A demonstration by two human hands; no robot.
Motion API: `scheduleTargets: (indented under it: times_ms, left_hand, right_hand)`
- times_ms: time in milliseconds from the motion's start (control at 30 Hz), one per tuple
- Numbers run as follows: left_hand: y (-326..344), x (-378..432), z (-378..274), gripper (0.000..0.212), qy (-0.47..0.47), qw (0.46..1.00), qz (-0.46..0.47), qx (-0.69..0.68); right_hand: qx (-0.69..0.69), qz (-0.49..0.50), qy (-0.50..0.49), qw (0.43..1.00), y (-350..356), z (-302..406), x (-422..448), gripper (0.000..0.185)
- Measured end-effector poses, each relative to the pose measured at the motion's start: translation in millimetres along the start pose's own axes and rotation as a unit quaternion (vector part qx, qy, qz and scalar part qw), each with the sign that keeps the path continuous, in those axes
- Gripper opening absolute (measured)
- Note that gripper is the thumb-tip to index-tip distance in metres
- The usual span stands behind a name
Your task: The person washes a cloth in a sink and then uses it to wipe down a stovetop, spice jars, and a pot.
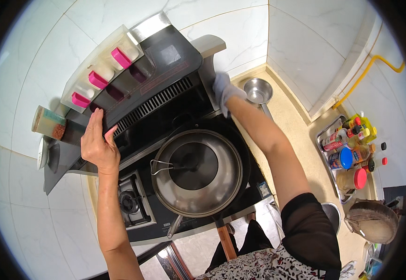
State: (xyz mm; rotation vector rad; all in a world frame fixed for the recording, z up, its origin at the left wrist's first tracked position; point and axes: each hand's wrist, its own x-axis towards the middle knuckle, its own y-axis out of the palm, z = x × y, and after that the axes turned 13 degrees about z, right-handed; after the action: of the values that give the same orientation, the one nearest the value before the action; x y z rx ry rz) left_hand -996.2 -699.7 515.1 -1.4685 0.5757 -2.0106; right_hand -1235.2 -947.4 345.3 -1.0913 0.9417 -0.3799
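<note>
My left hand (99,147) lies against the front edge of the dark range hood (164,66), fingers straight and thumb apart, holding nothing. At the hood's right end, my right hand (236,95) presses a grey-blue cloth (221,85) against the grey side panel (209,70). The cloth is blurred and covers most of my fingers. Below the hood, a wok with a wooden handle (225,241) sits on the black gas stove (147,210). A metal lid or pan with a dark round centre (197,199) rests over it.
On the hood stand a clear seasoning box with pink handles (98,79) and a jar (48,122). A steel saucepan (258,89) is on the counter to the right. Farther right are a tray of bottles (352,150) and a brown pan (373,222). A yellow pipe (357,80) runs along the wall.
</note>
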Motion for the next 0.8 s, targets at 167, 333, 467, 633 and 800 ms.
scheduleTargets:
  times_ms: [167,333,467,633,800]
  left_hand:
    - [5,4,2,0.041,0.011,1.0,-0.025,0.012]
    - [3,6,-3,0.047,0.001,1.0,-0.008,-0.007]
    - [3,9,-4,0.046,-0.004,1.0,-0.008,-0.01]
    - [0,1,3,0.038,-0.005,1.0,-0.017,-0.003]
    - [-7,3,-2,0.037,-0.003,1.0,-0.002,-0.015]
  right_hand:
    - [-0.191,0.094,0.108,0.971,41,14,1,0.024]
    - [-0.113,0.155,0.14,0.971,48,6,44,0.02]
    - [0.041,-0.015,0.175,0.984,54,-8,47,0.02]
    - [-0.123,-0.032,0.075,0.989,-38,16,-21,0.023]
    - [-0.027,-0.202,0.009,0.979,-78,18,-89,0.025]
